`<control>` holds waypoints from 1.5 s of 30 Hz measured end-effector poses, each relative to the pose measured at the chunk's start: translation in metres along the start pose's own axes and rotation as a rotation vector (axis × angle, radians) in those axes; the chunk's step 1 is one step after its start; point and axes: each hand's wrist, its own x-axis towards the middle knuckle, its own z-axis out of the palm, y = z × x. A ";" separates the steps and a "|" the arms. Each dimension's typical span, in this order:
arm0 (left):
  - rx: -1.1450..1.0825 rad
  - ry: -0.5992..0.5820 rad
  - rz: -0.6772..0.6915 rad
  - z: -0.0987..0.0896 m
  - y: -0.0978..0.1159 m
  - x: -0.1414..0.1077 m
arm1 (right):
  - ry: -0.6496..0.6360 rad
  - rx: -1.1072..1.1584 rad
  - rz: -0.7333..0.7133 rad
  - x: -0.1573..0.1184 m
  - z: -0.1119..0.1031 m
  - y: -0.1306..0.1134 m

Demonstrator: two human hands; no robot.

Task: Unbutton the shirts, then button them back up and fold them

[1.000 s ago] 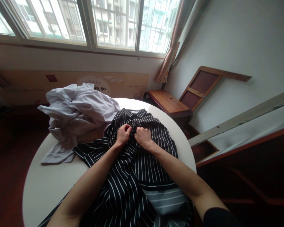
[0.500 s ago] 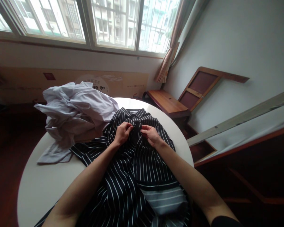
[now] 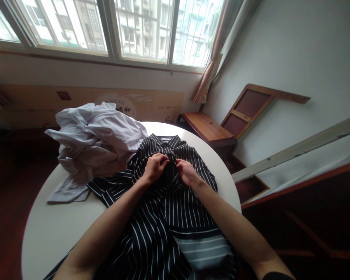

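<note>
A black shirt with white stripes (image 3: 189, 206) lies front side up on the round white table, its collar at the far end and its lower part toward me. Below the collar, my left hand (image 3: 156, 167) pinches the left side of the front opening. Across from it, my right hand (image 3: 187, 171) pinches the other front edge between thumb and fingers. The fingertips are close together with dark cloth bunched between them. Any button there is too small to make out. Near the front, one lower flap is turned over and shows its greyer inner face.
A heap of pale crumpled cloth (image 3: 96, 136) sits at the left back of the white table (image 3: 55, 225). Beyond stand a wooden chair (image 3: 208, 126), a printed tan board (image 3: 157, 103) and barred windows. A dark wooden piece of furniture (image 3: 309, 217) is at the right.
Both hands have moved slightly down the shirt front, and the left has come closer to the right. The cloth between them is more bunched. The view has shifted a little.
</note>
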 end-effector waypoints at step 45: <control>-0.303 -0.076 -0.180 0.011 -0.018 0.002 | 0.075 -0.370 -0.328 0.005 0.003 0.010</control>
